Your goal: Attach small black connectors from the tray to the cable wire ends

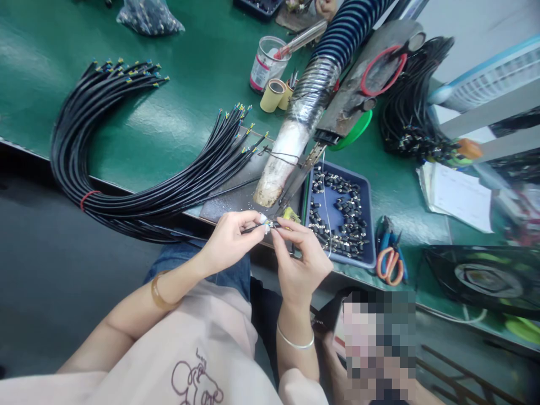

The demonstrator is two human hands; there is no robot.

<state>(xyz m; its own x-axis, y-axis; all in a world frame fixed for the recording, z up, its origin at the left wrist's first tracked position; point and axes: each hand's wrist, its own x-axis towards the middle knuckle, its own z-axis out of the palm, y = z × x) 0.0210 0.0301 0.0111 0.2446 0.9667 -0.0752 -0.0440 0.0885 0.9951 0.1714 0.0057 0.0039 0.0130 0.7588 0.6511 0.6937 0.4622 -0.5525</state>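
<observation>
Slipping of the colored wires (267, 224) off the small black part (275, 224) is judged possible through a loose pinch; a raised hand could also meet the metal nose (298, 177) left of the blue tray (372, 236). Also left of that tray, the left hand (230, 239) pinches the black cable (250, 228) behind its wires; the right hand (301, 256) pinches the part at its tray-side end.

A black cable (250, 229), coloured wires at its tip, lies end-to-end with a small black connector (276, 224).
</observation>
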